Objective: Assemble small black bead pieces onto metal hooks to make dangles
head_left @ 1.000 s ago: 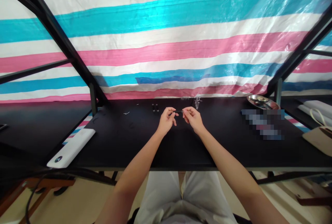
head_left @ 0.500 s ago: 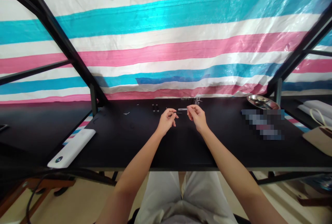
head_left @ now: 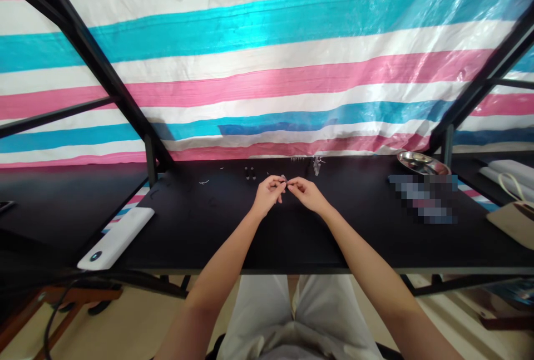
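My left hand (head_left: 268, 193) and right hand (head_left: 306, 193) are brought together fingertip to fingertip above the far middle of the black table (head_left: 292, 237), both pinched on a tiny pale part (head_left: 284, 180) held between them. I judge the part could slip from so slight a grip and be lost against the dark top. Its form is too small to identify, as are the small pieces (head_left: 250, 173) just beyond.

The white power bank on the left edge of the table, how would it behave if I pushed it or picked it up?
The white power bank lies flat, so it would probably slide rather than roll or tip. Its slab shape looks rigid, not floppy. One end sits near the black table edge, so a careless push might send it off.
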Demonstrator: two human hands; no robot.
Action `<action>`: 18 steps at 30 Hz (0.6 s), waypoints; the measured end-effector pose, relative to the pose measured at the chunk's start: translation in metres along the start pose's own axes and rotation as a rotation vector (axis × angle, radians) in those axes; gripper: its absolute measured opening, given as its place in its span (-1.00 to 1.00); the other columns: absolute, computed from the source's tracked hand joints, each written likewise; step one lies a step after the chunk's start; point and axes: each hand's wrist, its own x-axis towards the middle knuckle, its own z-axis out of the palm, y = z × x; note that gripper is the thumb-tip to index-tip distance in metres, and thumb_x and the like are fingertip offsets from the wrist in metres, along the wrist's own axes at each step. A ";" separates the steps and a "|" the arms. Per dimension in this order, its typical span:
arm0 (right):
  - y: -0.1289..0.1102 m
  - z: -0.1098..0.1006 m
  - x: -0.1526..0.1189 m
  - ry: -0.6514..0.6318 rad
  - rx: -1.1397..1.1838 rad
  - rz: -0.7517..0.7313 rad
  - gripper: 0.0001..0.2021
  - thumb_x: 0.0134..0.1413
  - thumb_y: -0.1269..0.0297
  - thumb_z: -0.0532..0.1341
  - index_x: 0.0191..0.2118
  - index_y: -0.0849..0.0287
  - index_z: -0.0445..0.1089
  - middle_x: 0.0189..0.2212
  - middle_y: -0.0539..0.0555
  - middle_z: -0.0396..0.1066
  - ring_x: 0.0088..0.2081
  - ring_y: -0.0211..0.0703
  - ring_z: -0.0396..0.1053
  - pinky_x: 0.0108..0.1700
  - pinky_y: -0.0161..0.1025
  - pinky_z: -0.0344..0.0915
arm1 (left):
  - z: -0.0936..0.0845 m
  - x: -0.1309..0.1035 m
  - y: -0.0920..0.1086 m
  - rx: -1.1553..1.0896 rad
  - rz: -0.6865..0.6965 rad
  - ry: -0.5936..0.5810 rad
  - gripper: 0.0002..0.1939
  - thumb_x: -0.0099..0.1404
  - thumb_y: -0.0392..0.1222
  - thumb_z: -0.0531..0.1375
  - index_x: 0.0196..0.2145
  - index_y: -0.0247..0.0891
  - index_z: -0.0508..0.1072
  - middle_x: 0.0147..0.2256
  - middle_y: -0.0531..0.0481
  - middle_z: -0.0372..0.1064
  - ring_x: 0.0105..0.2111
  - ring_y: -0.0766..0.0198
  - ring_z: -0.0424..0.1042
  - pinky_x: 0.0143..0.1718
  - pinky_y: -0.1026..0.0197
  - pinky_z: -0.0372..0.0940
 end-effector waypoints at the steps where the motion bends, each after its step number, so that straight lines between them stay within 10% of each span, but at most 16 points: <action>1: 0.001 0.000 0.000 -0.009 -0.006 0.000 -0.73 0.01 0.09 0.14 -0.27 0.19 0.37 -0.61 -0.09 0.20 -0.59 -0.36 0.11 -0.51 -0.36 0.11 | 0.000 0.000 -0.001 0.002 -0.001 -0.003 -0.70 0.10 -0.04 0.20 -0.30 -0.31 0.33 -0.54 0.11 0.28 -0.74 0.50 0.24 -0.76 0.42 0.02; 12: 0.008 -0.001 0.000 -0.084 -0.144 -0.041 -0.80 -0.04 0.13 0.17 -0.46 0.17 0.36 -0.69 -0.12 0.14 -0.63 -0.37 0.05 -0.55 -0.39 0.03 | 0.005 -0.004 0.001 0.002 -0.100 -0.107 -0.63 0.16 -0.03 0.15 -0.14 -0.28 0.24 -0.61 0.19 0.23 -0.78 0.51 0.17 -0.74 0.43 0.05; 18: 0.032 -0.020 0.007 0.190 -0.363 0.051 -0.78 -0.01 0.13 0.13 -0.42 0.17 0.37 -0.65 -0.07 0.26 -0.60 -0.31 0.15 -0.45 -0.34 0.10 | 0.005 0.000 -0.010 0.117 -0.101 -0.089 -0.74 0.18 -0.06 0.11 -0.25 -0.30 0.30 -0.62 0.17 0.24 -0.79 0.52 0.15 -0.74 0.43 0.04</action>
